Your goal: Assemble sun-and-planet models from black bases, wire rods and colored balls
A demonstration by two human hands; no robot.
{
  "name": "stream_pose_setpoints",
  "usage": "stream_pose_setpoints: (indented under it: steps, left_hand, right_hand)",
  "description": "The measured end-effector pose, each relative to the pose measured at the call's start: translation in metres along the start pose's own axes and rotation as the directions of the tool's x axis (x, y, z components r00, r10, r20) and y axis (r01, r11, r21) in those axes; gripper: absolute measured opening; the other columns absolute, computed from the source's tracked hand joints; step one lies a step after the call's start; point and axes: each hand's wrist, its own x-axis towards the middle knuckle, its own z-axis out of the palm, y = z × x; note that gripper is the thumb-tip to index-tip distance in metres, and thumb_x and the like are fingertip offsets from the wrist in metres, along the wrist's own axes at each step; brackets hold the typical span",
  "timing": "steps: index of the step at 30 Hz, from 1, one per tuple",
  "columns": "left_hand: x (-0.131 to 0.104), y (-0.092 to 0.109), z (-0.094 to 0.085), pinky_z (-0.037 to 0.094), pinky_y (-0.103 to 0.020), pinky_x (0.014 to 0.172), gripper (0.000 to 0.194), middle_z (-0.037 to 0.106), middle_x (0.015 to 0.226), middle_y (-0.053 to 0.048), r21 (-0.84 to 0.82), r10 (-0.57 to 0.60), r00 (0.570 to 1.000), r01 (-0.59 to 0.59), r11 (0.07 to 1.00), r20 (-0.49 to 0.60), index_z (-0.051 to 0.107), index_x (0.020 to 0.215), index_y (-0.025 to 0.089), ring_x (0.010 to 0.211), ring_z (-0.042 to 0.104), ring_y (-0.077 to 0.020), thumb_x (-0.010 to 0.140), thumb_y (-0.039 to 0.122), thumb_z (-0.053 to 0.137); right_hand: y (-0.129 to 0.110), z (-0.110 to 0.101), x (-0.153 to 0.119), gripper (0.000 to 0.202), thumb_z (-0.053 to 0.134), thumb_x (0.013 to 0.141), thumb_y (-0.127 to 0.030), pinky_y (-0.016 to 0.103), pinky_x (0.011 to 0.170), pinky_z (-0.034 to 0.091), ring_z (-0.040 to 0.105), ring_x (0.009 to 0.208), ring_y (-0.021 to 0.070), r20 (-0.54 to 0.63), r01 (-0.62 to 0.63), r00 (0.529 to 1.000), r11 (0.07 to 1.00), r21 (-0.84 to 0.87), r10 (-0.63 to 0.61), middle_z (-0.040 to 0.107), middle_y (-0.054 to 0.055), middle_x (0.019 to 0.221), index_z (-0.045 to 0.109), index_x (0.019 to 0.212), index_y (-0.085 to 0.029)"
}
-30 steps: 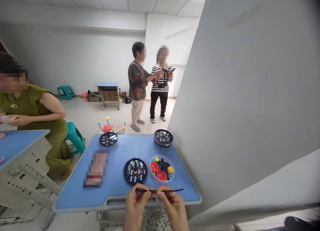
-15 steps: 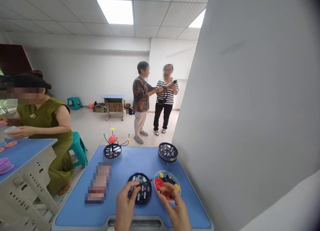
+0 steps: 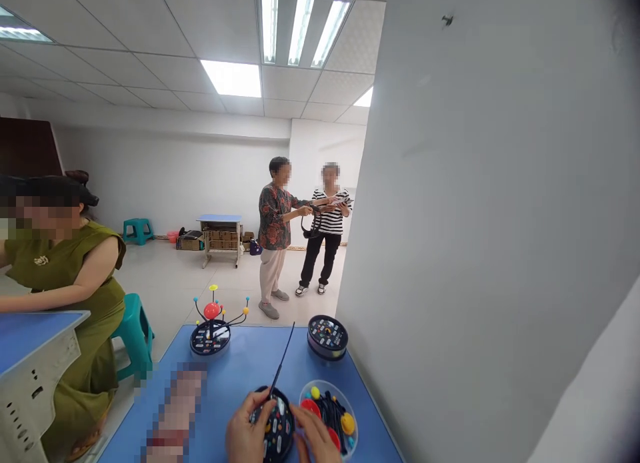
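Note:
My left hand (image 3: 250,426) pinches a thin black rod (image 3: 285,356), which points up and away to the right. Below it is a round black base (image 3: 280,433) with a printed top of small planet pictures, partly covered by the hand. My right hand (image 3: 317,436) is at the base's right edge, fingers stretched and thumb apart. I see nothing held in it. Beside it a clear bowl (image 3: 356,416) contains black rods, red half-shells and small yellow and blue balls. The lower parts of both hands are cut off by the frame.
An assembled planet model (image 3: 211,311) stands at the blue table's (image 3: 240,356) far left. Stacked round bases (image 3: 327,336) are at the far right. A blurred strip (image 3: 175,409) lies left. A wall (image 3: 450,249) borders the right. A seated person (image 3: 75,269) and two standing people are beyond.
The view has tilted up. The rod in my left hand has swung from nearly flat to pointing upward. My right hand has moved from over the bowl to the base's edge.

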Motion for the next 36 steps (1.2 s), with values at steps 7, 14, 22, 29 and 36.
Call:
stream_pose_setpoints:
  steps: [7,14,22,29,36]
  left_hand:
    - [0.008,0.000,0.000,0.059,-0.023,0.069,0.043,0.081,0.078,-0.002,-0.010,0.159,0.987,-0.159,0.987,-0.017,0.077,0.077,0.025,0.081,0.075,-0.0232,0.074,0.063,0.058]
    - [0.009,0.002,0.002,0.060,-0.025,0.063,0.041,0.080,0.071,-0.003,0.008,0.242,0.969,-0.242,0.970,-0.043,0.078,0.074,0.025,0.066,0.074,-0.0216,0.071,0.063,0.063]
    - [-0.005,0.005,0.005,0.056,-0.041,0.087,0.033,0.081,0.084,-0.004,0.280,0.219,0.973,-0.190,0.941,-0.075,0.079,0.087,0.030,0.086,0.073,-0.0270,0.076,0.055,0.061]
    - [-0.011,0.007,0.009,0.057,-0.044,0.084,0.032,0.081,0.090,-0.005,0.305,0.256,0.965,-0.229,0.924,-0.052,0.077,0.086,0.028,0.089,0.072,-0.0287,0.083,0.048,0.052]
    - [-0.011,0.002,0.005,0.051,-0.049,0.096,0.027,0.081,0.094,-0.003,0.327,0.308,0.951,-0.290,0.899,-0.005,0.073,0.095,0.029,0.097,0.071,-0.0282,0.086,0.043,0.052]
  right_hand:
    - [-0.016,0.045,0.022,0.064,0.036,0.087,-0.002,0.025,0.098,0.051,0.055,0.126,0.0181,0.061,-0.031,0.998,0.969,0.243,0.017,0.051,0.004,0.145,0.043,0.143,-0.032]
    - [-0.010,0.035,0.026,0.063,0.035,0.086,-0.001,0.034,0.105,0.046,0.051,0.130,0.0198,0.018,0.037,0.999,0.947,0.319,-0.045,0.052,0.007,0.144,0.044,0.143,-0.026]
    - [-0.020,0.008,0.031,0.068,0.034,0.083,0.003,0.035,0.107,0.045,0.050,0.131,0.0188,0.093,0.035,0.993,0.929,0.368,-0.074,0.047,0.007,0.148,0.043,0.144,-0.026]
    - [-0.029,-0.007,0.039,0.063,0.036,0.084,0.002,0.036,0.104,0.048,0.053,0.128,0.0202,0.142,-0.008,0.989,0.940,0.340,-0.043,0.051,0.009,0.144,0.049,0.140,-0.025]
    - [-0.033,-0.018,0.045,0.069,0.036,0.080,0.005,0.037,0.103,0.049,0.054,0.127,0.0199,0.192,0.007,0.979,0.947,0.322,-0.073,0.054,0.008,0.142,0.047,0.141,-0.026]
